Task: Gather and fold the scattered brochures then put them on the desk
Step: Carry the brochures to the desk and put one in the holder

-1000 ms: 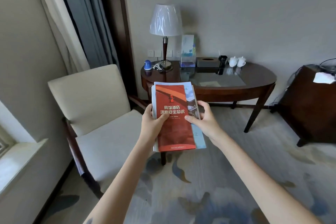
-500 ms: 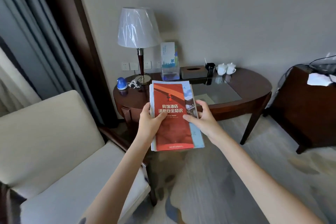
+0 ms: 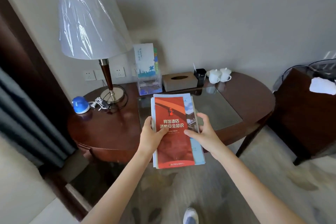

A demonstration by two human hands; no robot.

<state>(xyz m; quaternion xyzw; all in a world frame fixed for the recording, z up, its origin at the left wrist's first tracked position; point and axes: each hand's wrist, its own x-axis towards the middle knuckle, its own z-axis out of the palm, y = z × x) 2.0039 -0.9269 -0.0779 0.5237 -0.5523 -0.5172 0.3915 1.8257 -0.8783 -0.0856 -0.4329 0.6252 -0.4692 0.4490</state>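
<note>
Red-covered paper brochure stack (image 3: 172,109) held above near edge of dark oval wooden desk (image 3: 112,132).
Left hand (image 3: 151,136) and right hand (image 3: 205,132) pinch its long sides; long axis runs near-to-far.

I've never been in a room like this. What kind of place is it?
Probably a hotel room. The red brochure has a title about hotel fire safety, and the desk holds a clear leaflet stand and two lidded white cups.

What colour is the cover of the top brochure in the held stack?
The top brochure is red-orange with white lettering; head view.
</note>
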